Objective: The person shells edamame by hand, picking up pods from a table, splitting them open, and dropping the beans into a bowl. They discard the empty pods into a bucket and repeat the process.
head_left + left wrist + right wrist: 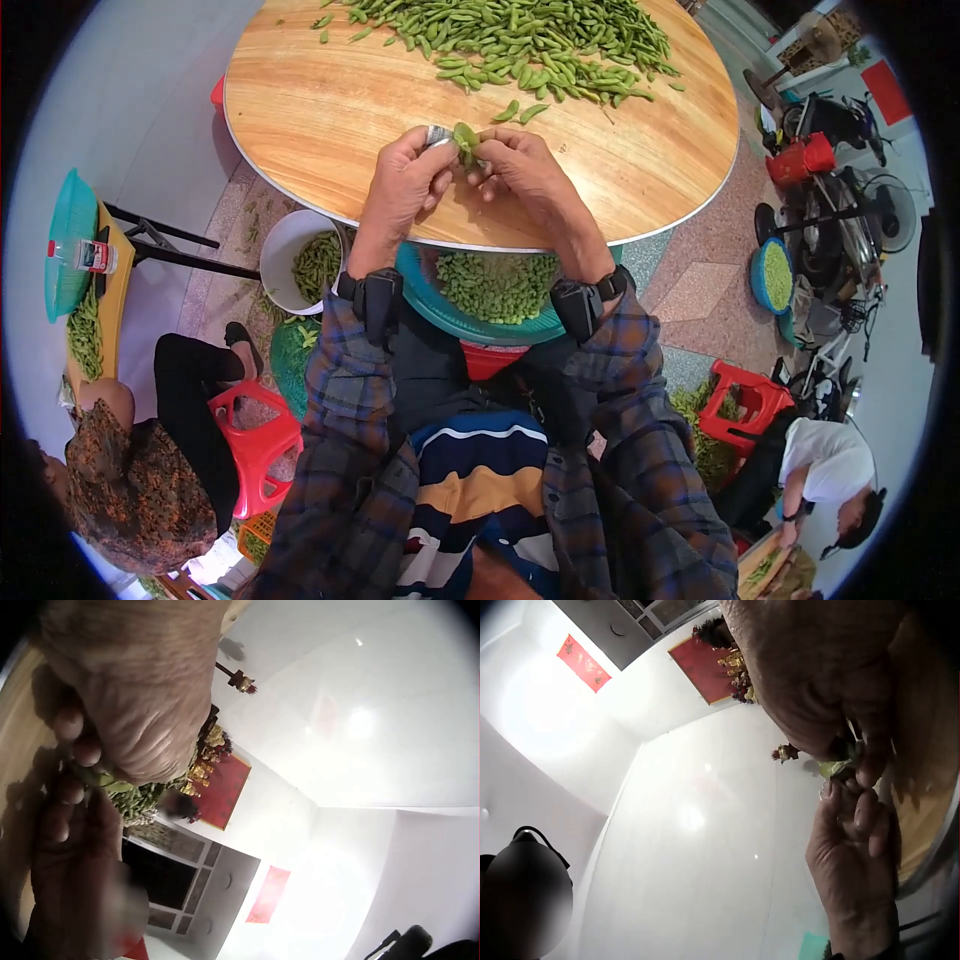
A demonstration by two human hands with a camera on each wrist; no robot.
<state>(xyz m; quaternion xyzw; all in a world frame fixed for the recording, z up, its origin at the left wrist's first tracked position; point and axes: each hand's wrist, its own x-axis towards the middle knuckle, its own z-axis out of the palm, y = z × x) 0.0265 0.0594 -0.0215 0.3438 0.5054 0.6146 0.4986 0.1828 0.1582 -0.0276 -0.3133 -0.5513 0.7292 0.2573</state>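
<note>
Over the near part of the round wooden table (330, 120), both hands meet at a green pod (465, 138). The left hand (405, 185) pinches it from the left, a pale wrapping visible by its index fingertip. From the right, the right hand (535, 175) pinches it too, fingers curled. In the left wrist view the pod (101, 778) lies between the fingertips of both hands. The right wrist view has the pod (834, 768) between the two hands, partly covered by fingers. Below the table edge, a teal basin (420, 290) holds shelled green beans (495, 285).
A heap of green pods (540, 40) covers the table's far side, with two loose pods nearer the hands. A white bucket (285, 255) with pods stands at left. Red stools (255, 440), two seated people, fans and a blue basin (773, 275) of beans are around.
</note>
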